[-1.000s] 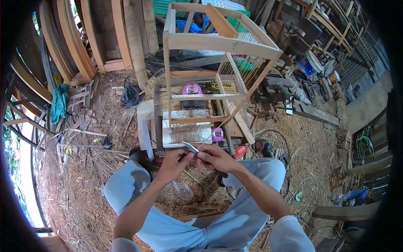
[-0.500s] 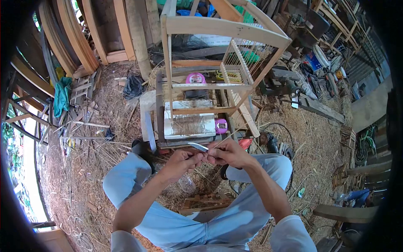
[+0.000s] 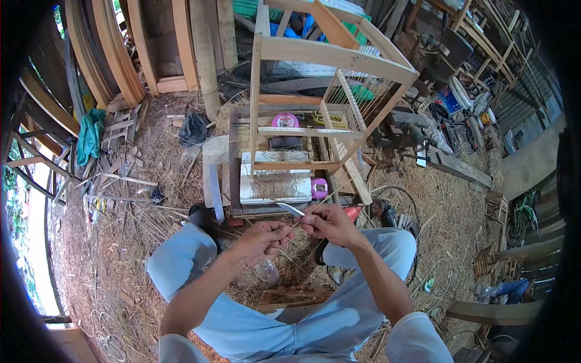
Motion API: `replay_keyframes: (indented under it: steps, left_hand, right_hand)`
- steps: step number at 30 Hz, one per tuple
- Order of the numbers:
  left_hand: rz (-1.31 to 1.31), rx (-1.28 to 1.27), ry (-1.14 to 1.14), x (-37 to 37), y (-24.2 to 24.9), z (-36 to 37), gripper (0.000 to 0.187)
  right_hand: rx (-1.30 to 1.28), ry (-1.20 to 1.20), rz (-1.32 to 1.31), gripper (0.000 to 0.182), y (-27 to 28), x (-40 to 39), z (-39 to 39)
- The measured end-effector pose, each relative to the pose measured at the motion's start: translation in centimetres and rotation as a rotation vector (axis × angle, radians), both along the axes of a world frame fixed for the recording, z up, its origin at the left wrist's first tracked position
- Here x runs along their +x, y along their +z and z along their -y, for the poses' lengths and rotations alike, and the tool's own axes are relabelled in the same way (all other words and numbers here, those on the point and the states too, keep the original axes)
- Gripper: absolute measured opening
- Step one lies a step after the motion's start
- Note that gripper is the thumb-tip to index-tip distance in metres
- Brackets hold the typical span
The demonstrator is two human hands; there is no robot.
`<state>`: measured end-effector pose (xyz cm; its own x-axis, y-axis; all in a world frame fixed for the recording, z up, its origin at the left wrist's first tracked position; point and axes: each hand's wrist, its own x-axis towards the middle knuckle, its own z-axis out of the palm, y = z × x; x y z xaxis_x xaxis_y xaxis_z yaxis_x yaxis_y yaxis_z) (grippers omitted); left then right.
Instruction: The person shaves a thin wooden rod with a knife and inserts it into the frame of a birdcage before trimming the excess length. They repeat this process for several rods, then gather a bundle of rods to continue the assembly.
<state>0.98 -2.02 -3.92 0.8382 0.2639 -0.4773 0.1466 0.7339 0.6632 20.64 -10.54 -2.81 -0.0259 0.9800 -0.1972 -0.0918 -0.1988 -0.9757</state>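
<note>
L hand (image 3: 264, 240) is closed, thumb & fingertips pinching the end of a thin strip (image 3: 296, 223). R hand (image 3: 330, 224) grips a small knife (image 3: 292, 209), its bare blade angled up & to the L, over the gap btwn the hands. The strip seems to run on past the R fingers, tho it's too fine to be sure. Both hands are in front of the knees, just nr a low bench w/ a worn white block (image 3: 275, 189) on it. A pink tape measure (image 3: 319, 188) sits beside the block's R end; a 2nd pink case (image 3: 285, 120) lies farther back, nr a yellow tool (image 3: 330, 120). A wooden frame (image 3: 339, 55) w/ a strung side panel stands over the bench. Red item (image 3: 352, 213) is just behind R hand. Clear plastic bottle (image 3: 267, 271) is on the shavings-strewn floor (image 3: 145, 242), btwn the legs.
</note>
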Motion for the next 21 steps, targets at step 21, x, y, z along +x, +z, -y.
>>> replay_keyframes:
  steps: [21]
  left_hand:
    - [-0.333, 1.206, 0.478, -26.9, 6.0, -11.6, 0.014]
  right_hand:
    - [0.285, 0.128, -0.019, 0.028, 4.0, -10.9, -4.9]
